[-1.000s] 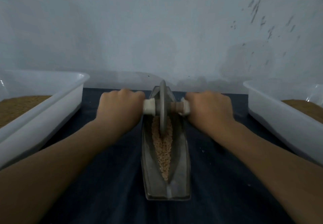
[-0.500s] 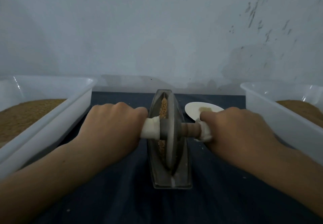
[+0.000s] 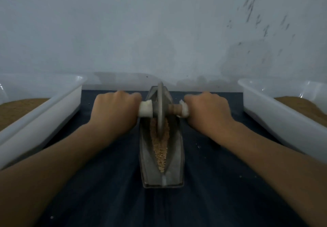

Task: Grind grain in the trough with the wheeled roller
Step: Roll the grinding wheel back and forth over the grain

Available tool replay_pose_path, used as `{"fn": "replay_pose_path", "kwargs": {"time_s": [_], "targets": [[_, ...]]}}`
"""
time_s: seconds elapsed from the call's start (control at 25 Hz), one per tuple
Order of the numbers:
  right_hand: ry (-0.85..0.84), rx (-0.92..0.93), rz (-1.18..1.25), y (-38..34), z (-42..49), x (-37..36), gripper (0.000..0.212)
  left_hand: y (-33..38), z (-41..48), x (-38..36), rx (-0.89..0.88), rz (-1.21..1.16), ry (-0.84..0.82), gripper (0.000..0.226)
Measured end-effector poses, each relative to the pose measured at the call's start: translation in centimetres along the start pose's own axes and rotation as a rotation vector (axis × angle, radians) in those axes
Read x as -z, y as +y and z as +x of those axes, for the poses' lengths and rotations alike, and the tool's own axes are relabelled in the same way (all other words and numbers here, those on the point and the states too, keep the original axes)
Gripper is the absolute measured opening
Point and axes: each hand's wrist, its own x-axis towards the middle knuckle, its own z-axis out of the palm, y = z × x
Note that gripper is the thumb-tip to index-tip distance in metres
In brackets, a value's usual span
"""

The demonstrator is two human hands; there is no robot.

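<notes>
Grain (image 3: pixel 161 149) lies along the groove of the trough (image 3: pixel 175 164), set centrally on a dark cloth (image 3: pixel 106 191). The wheeled roller (image 3: pixel 160 106) stands upright at its far end. The left hand (image 3: pixel 115 113) and right hand (image 3: pixel 206 113) each clasp one handle. A left tray (image 3: pixel 44 120) and a right tray (image 3: pixel 283 120) flank them.

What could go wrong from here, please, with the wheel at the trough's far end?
The wheel stands at the trough's far tip; pushing further might run it off the end. The grain lies heaped beside the wheel, so a fast pull could throw some onto the dark cloth. The white wrap under the right hand looks loose and might slip.
</notes>
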Motion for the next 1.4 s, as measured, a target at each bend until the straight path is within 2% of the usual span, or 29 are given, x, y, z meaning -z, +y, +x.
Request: {"fn": "replay_pose_path", "kwargs": {"time_s": [0.08,0.2,0.32,0.36,0.48,0.56,0.68,0.84,0.92,1.08,1.2,1.24,1.4], "targets": [[0.096,0.079,-0.028,0.5,-3.8,2.8,0.028,-0.3,-3.1,3.2,-0.116,0.004,0.004,0.038],[0.202,0.146,0.03,1.1,-5.9,4.9,0.025,-1.5,-4.7,5.1,-0.154,-0.017,0.041,0.04],[0.073,0.086,-0.064,0.5,-3.1,2.5,0.031,-0.8,-2.9,2.1,-0.047,0.02,-0.069,0.031],[0.057,0.07,-0.1,0.3,-1.1,0.9,0.027,-0.5,-1.4,0.4,-0.022,0.039,-0.068,0.027],[-0.023,-0.041,-0.01,-0.1,4.3,-2.0,0.01,-0.3,3.3,-2.8,0.036,0.038,-0.059,0.018],[-0.017,-0.07,0.016,0.0,4.6,-2.5,0.008,-0.1,4.3,-2.8,0.031,0.032,-0.051,0.019],[0.041,0.0,-0.019,0.0,0.7,-0.7,0.015,0.1,0.5,-0.4,0.049,0.003,-0.036,0.022],[0.138,0.136,-0.075,0.8,-4.8,4.7,0.033,-1.0,-5.5,4.8,-0.089,-0.032,-0.009,0.038],[0.121,0.135,-0.035,1.0,-5.3,5.1,0.032,-1.7,-6.0,5.7,-0.1,-0.017,0.0,0.043],[0.062,0.022,-0.126,0.4,-1.3,0.1,0.028,-0.6,-2.2,0.7,-0.02,0.036,-0.053,0.027],[0.02,-0.069,-0.071,0.0,4.6,-2.3,0.011,-0.6,3.5,-3.1,0.056,-0.005,-0.048,0.011],[-0.006,-0.084,-0.061,0.0,5.7,-2.4,0.012,-0.6,4.6,-3.4,0.064,-0.01,-0.055,0.01],[0.002,-0.009,-0.048,0.1,2.0,-0.9,0.009,-0.2,1.2,-1.2,0.054,-0.04,-0.037,0.015]]}}
